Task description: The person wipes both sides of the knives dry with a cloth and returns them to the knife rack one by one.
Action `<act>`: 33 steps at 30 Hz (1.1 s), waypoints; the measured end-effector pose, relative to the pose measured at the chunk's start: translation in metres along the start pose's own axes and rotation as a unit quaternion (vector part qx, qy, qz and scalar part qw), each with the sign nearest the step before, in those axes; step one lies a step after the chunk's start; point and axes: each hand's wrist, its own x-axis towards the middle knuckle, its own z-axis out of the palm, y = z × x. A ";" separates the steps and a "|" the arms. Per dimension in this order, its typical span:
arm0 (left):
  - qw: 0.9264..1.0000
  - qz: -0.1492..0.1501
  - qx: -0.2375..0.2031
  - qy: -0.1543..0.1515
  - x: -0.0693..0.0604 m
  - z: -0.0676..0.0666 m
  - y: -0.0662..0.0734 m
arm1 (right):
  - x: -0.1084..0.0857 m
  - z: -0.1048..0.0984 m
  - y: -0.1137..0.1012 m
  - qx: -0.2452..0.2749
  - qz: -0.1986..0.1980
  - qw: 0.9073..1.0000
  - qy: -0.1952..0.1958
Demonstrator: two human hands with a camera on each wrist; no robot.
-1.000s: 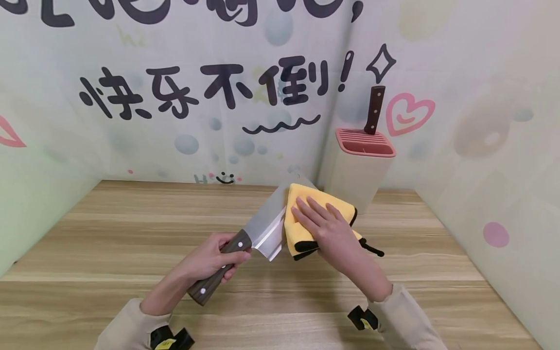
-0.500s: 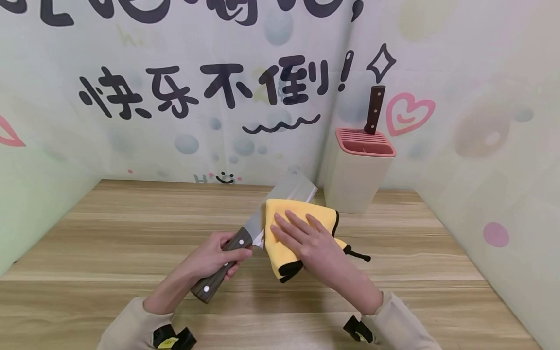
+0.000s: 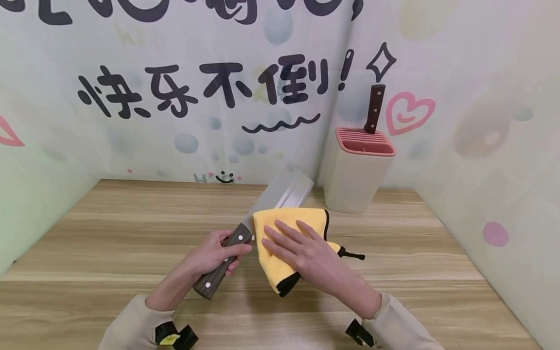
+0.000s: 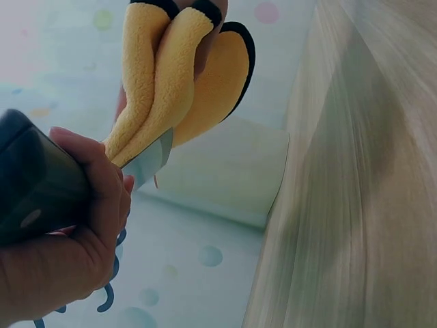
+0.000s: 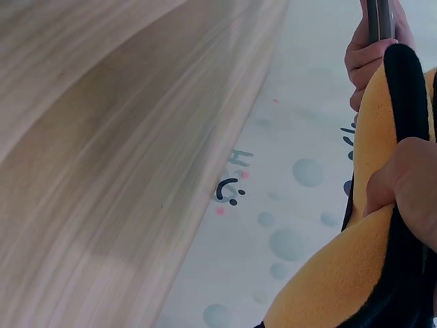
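Observation:
In the head view, my left hand [image 3: 218, 255] grips the brown riveted handle of a kitchen cleaver [image 3: 280, 192], its wide blade pointing up and away to the right. A folded yellow cloth [image 3: 302, 215] with black edging lies over the blade near the handle. My right hand [image 3: 310, 257] holds that cloth, fingers stretched across its top; in the right wrist view the thumb [image 5: 413, 181] presses it from the other side. The left wrist view has the cloth [image 4: 147, 82] folded about the blade, just beyond my left hand [image 4: 85, 229]. The cloth hides the lower blade.
A cream knife block [image 3: 356, 180] with a pink slotted top stands at the back right of the wooden table [image 3: 144, 223]. One dark-handled knife [image 3: 374, 109] stands in it. Printed walls close off the back and both sides.
My right hand has drawn the cloth down and left along the blade, from near its far end to beside the handle. The blade's far part is now uncovered. My left hand stays nearly still.

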 end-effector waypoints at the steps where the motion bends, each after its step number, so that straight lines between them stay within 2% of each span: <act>1: 1.000 0.000 -0.001 0.000 0.000 0.000 0.000 | 0.000 0.000 0.000 -0.002 -0.003 1.000 -0.001; 7: 1.000 0.001 -0.005 -0.001 -0.001 -0.001 0.000 | -0.002 -0.001 0.001 -0.005 -0.014 1.000 -0.002; 12: 1.000 0.005 -0.002 -0.006 -0.001 -0.001 0.000 | -0.004 0.000 0.004 0.007 -0.013 1.000 -0.002; 20: 1.000 0.007 0.001 -0.007 -0.001 -0.002 -0.001 | -0.005 -0.002 0.012 -0.005 -0.009 1.000 0.004; 33: 1.000 0.016 0.002 -0.017 -0.002 -0.002 -0.003 | -0.006 0.005 0.025 0.007 0.031 1.000 -0.002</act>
